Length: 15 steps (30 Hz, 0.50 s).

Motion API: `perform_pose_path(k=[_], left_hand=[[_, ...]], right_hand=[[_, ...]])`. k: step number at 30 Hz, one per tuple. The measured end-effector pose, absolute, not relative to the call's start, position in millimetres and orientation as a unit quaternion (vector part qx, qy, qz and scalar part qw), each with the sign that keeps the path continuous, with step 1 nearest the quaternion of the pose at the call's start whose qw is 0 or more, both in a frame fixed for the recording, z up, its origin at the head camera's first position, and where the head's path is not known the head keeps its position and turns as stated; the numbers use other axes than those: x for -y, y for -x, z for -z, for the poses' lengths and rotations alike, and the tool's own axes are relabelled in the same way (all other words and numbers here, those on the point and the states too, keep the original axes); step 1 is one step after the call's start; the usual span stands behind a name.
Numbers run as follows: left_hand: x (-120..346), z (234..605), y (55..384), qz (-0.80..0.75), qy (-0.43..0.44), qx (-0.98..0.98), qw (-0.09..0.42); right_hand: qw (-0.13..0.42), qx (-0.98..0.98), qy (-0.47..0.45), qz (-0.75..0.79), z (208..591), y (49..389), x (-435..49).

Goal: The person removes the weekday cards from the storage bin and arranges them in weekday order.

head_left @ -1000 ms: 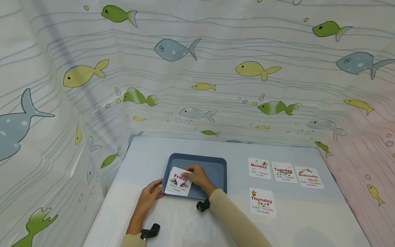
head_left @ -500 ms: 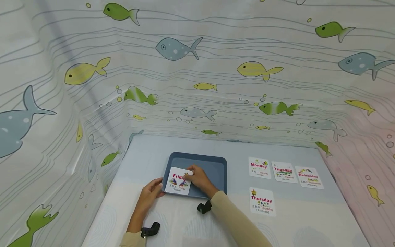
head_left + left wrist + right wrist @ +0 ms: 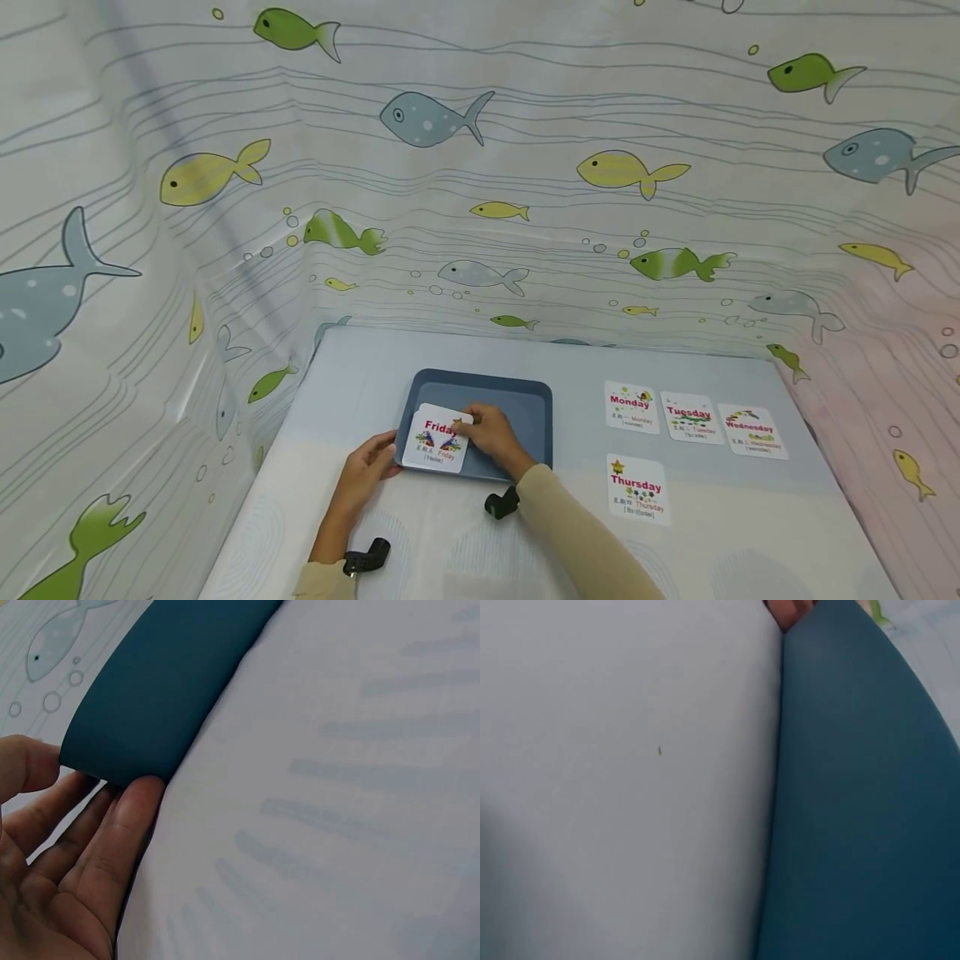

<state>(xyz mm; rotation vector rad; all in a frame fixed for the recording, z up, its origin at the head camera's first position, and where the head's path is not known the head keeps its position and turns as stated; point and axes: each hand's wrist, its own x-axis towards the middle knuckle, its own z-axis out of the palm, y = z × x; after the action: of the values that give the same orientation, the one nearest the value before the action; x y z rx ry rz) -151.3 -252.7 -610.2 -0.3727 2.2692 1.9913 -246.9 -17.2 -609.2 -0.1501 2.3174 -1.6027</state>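
A blue-grey tray lies on the table, with the white Friday card in its left part. Another white edge peeks out behind that card's upper left, so a second card seems to lie beneath. My right hand pinches the Friday card at its upper right corner, over the tray. With my left hand I hold the tray's front left corner; in the left wrist view the thumb and fingers meet the tray wall. The right wrist view has only the tray's outer side, so the right fingers are hidden there.
Right of the tray, the Monday card, Tuesday card and Wednesday card lie in a row. Below Monday is the Thursday card. A fish-patterned curtain surrounds the pale table on its back and sides.
The Friday card has slid slightly to the right with my right hand, and a white edge now shows at its upper left. My left hand stays at the tray's corner.
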Motion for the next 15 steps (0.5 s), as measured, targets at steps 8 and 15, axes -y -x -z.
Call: perform_pose_path(k=[8,15], left_hand=[[252,610,152,-0.660,0.125,-0.739,0.056],[253,611,152,-0.658,0.126,-0.740,0.059]], right_hand=[[0.172,-0.801,0.055,0.570,610,249,8],[0.177,-0.790,0.049,0.584,610,250,2]])
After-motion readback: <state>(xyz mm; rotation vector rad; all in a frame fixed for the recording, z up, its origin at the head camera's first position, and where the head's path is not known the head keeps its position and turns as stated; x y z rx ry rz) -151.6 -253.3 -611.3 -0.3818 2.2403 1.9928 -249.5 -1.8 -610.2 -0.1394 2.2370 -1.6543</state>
